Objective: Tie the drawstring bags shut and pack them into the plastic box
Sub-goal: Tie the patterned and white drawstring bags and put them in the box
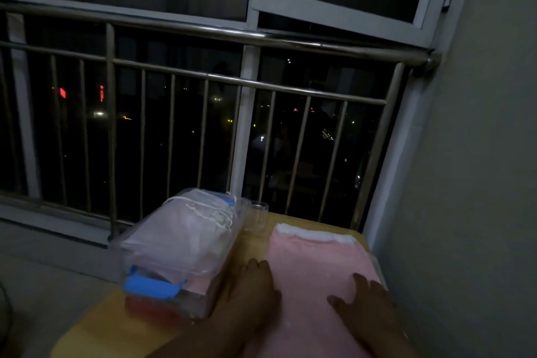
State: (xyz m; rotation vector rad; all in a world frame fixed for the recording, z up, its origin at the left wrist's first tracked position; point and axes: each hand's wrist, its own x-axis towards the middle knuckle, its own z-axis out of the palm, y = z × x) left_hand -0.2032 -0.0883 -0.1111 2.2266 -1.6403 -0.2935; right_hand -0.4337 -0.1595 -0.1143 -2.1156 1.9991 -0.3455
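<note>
— Pink cloth, soft, light, floppy; pink drawstring bag (316, 264) lying flat on table (101, 328) at five o'clock; probably best pinched at the white hem, twelve o'clock end.
— Hands?
— Left hand (255, 288) and right hand (366, 299) resting flat on it; fingers straight, slightly apart, clamping nothing.
— Count?
— One bag out; one plastic box (151, 289) at its nine o'clock, holding perhaps three; hard to tell.

My left hand (255, 282) is lying flat, fingers straight. My right hand (363, 296) is resting palm-down, fingers spreading.
</note>
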